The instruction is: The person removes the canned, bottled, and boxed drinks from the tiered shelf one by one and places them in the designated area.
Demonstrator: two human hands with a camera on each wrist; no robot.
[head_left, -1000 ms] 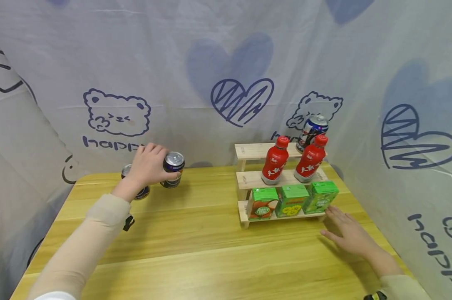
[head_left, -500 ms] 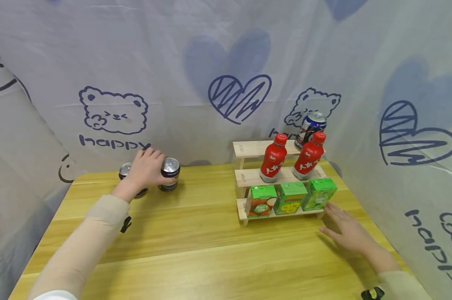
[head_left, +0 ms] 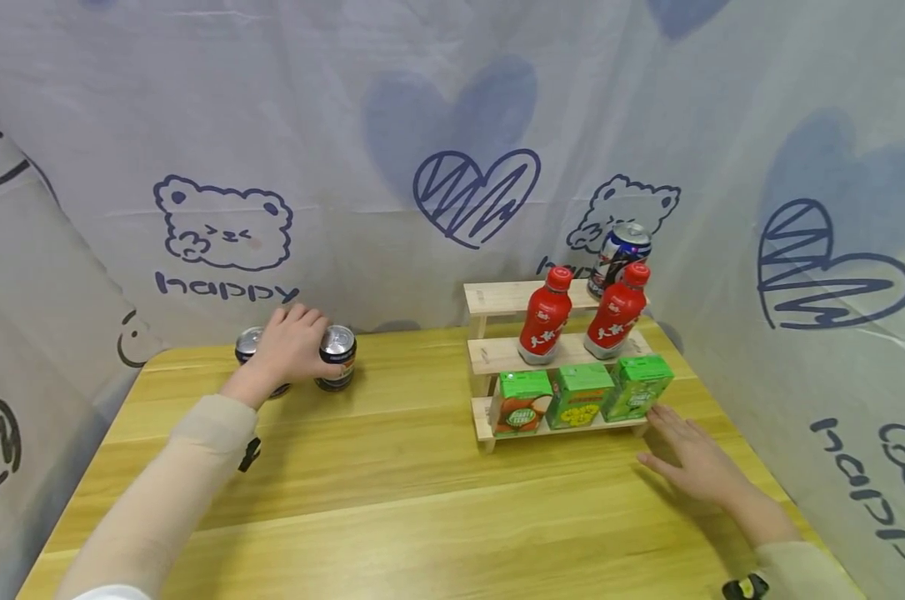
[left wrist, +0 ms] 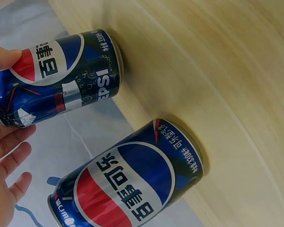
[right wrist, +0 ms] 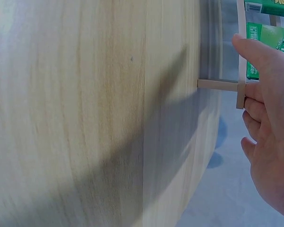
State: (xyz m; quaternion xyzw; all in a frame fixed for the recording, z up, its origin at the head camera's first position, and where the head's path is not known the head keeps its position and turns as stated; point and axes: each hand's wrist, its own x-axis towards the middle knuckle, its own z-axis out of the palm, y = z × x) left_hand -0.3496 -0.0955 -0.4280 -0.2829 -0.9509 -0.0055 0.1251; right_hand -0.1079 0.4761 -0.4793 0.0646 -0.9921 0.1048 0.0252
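Note:
A dark blue Pepsi can (head_left: 336,358) stands on the table at the back left. My left hand (head_left: 291,343) grips it near the top, the thumb on its front side. In the left wrist view the thumb presses the can's label (left wrist: 49,66), and the other fingers reach past its top end. A second Pepsi can (left wrist: 128,179) stands beside it, half hidden behind my hand in the head view. My right hand (head_left: 696,462) is at the right front corner of a wooden three-step rack (head_left: 490,357), fingers extended along its end and nothing held.
On the rack's bottom step are three green drink cartons (head_left: 582,396). Two red bottles (head_left: 545,321) stand on the middle step, and another Pepsi can (head_left: 619,254) on the top one. A printed cloth (head_left: 332,150) hangs behind the wooden table (head_left: 392,467).
The gripped can has come down slightly and now stands upright on the table, my left hand lowering with it. My right hand stays by the rack.

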